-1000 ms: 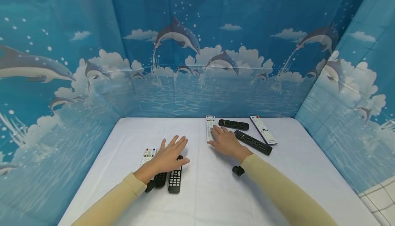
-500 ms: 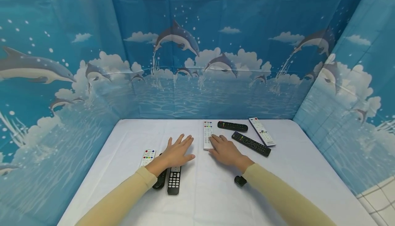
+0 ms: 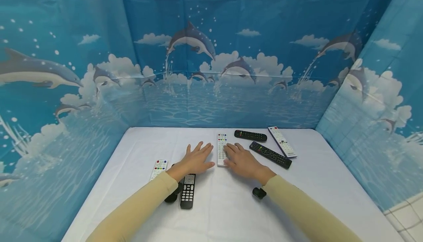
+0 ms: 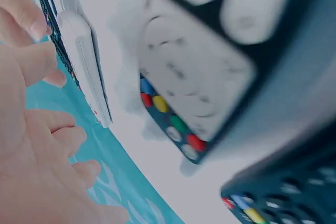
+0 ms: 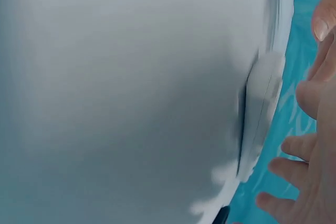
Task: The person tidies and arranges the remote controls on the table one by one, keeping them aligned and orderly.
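Near table: the white, apparently cloth-covered table (image 3: 231, 209) carries seven remotes.
Near-left blacks: a slim black plastic remote with pale square buttons (image 3: 187, 195) lies lengthwise; just left of it a round-ended black remote (image 3: 171, 198) is mostly hidden under the left forearm. Neither seems to have shifted.
Near-left white: a white plastic remote with coloured top buttons (image 3: 161, 165) lies a little farther, its near part covered by a sleeve.
Left hand (image 3: 196, 161): fingers spread, gripping nothing. Over the last second it travels right and slightly far, and it now hangs just left of the middle white remote, seemingly apart from it.
Right hand (image 3: 243, 161): fingers loose and apart, laid over the right side of that remote; I cannot tell how firmly they touch.
Middle white: the long white plastic remote with rows of pale buttons (image 3: 220, 152) lies between the hands, lengthwise. It sits nearer than a second ago; in my judgement the right hand draws it out of the far group, within reach of both hands.
Far-right remotes: a slanted long black remote (image 3: 271, 155), a white remote with a dark purple edge (image 3: 282, 142) and a short black round-ended remote (image 3: 251, 136) seem unmoved and untouched.
Far backdrop: a blue dolphin-print curtain (image 3: 211, 98).
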The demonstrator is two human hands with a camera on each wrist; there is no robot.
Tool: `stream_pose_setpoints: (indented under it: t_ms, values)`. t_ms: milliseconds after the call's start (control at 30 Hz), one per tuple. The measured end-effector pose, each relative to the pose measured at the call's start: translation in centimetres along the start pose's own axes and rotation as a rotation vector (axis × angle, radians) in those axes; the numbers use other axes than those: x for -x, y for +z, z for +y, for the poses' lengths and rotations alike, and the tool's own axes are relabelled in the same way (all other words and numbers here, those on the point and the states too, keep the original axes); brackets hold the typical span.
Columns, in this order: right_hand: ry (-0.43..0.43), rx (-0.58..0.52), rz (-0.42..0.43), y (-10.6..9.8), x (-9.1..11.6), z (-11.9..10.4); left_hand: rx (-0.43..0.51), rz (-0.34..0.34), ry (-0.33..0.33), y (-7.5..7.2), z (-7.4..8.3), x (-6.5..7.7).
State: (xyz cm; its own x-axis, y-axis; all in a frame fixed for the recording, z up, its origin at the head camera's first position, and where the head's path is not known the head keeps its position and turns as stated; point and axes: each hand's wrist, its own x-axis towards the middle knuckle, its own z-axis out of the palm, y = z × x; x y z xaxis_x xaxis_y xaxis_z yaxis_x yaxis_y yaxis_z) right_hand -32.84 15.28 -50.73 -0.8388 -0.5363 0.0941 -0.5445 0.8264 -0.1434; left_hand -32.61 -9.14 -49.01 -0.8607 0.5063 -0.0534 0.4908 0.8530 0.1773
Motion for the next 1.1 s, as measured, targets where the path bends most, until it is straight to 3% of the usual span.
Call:
stream_pose_setpoints:
  t_ms: [233, 433, 600, 767, 1100]
  values:
    - [0.081, -0.034, -0.074, 0.3, -1.3, 2.1, -0.044, -0.056, -0.028, 0.1, 1.2, -2.6]
    - [0.057, -0.047, -0.062, 0.9, -1.4, 2.4, -0.067, -0.077, -0.040, 0.3, 1.5, -3.4]
    - [0.020, -0.031, -0.060, 1.0, -1.2, 1.8, -0.071, -0.113, -0.051, 0.3, 1.2, -3.2]
    - [-0.010, -0.001, -0.066, 0.5, -0.5, 1.6, -0.063, -0.132, -0.011, 0.1, 1.2, -2.9]
    - [-0.043, -0.021, -0.073, 0.8, -0.1, 0.9, -0.082, -0.150, 0.005, 0.0, 1.2, -1.1]
